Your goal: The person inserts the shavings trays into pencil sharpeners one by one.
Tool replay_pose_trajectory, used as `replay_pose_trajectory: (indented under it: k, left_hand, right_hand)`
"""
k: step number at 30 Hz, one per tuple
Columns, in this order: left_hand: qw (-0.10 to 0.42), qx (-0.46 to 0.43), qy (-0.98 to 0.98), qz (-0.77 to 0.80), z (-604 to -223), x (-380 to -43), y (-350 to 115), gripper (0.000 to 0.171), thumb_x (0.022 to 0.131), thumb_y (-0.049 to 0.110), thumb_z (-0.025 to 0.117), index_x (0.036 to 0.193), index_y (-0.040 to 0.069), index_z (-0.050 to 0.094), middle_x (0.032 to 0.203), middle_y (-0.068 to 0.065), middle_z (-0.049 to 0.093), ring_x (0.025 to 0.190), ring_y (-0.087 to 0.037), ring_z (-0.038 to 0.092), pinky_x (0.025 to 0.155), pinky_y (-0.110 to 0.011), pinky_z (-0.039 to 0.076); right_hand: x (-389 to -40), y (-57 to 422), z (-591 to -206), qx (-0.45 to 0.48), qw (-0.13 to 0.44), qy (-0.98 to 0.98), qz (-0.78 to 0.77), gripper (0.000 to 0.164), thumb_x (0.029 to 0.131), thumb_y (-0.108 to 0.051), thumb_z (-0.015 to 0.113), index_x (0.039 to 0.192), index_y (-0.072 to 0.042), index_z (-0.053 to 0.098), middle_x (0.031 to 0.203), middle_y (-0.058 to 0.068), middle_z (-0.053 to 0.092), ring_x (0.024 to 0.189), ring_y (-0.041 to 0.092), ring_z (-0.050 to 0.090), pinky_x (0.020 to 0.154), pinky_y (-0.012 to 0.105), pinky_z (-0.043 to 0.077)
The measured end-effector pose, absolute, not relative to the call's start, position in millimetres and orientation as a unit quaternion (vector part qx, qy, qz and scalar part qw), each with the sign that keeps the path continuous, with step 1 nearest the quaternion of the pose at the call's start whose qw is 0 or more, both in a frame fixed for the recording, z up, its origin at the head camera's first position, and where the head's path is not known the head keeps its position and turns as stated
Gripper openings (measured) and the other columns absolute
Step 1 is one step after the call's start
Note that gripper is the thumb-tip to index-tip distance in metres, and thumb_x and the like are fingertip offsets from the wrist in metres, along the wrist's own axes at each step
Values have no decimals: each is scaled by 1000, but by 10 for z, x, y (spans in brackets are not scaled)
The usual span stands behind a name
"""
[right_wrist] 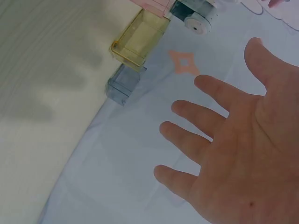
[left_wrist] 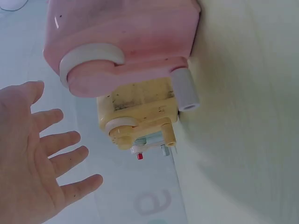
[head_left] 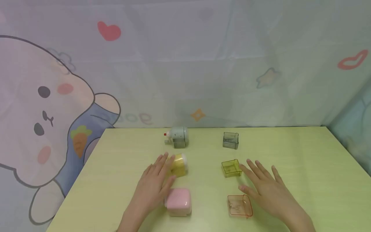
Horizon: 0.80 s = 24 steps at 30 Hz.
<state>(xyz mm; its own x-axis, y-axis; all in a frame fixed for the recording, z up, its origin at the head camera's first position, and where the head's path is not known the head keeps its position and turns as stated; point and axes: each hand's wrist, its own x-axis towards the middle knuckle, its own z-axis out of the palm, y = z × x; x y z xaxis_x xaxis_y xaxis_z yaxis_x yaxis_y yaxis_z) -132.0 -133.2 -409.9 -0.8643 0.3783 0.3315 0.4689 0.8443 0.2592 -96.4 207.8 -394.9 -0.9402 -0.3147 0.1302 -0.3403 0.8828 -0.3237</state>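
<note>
Three hand-crank pencil sharpeners form a column on the table: pink (head_left: 179, 202) nearest, yellow (head_left: 180, 166) behind it, grey-blue (head_left: 179, 137) farthest. Their cranks face left; the pink one's handle (left_wrist: 185, 88) shows large in the left wrist view. To the right, three clear shavings drawers form a second column: pink (head_left: 240, 215), yellow (head_left: 229, 175) and grey (head_left: 230, 145). My left hand (head_left: 152, 185), fingers spread, overlaps the yellow sharpener's left side and holds nothing. My right hand (head_left: 268, 193) is spread too, fingertips beside the yellow drawer, palm bare in its wrist view.
The pale yellow-green table (head_left: 304, 161) ends at a hanging cloth (head_left: 185, 80) along the back. Printed on that cloth are a large cartoon animal (head_left: 23, 103) at the left, hearts and stars. More cloth hangs past the table's right edge.
</note>
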Motion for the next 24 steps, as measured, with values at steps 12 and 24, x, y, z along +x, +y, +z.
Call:
replay_pose_trajectory:
  k: [12,24]
  left_hand:
    - [160,-239,-944,-160,-4187,-1168,-1293,52,93,44,37,140,21,32,141,-8,38,126,-22,30,91,-52,41]
    - [189,-278,-928,-159,-4261,-1070,-1234,48,90,38,46,133,15,43,127,-6,52,115,-21,43,81,-46,48]
  right_hand:
    - [-881,2105,-4013,176,46,-971,157,62,88,-55,41,140,-21,32,143,17,32,123,36,31,90,63,34]
    - [-813,2105,-4047,162,37,-971,171,61,87,-56,42,137,-21,37,136,16,43,115,35,41,83,59,42]
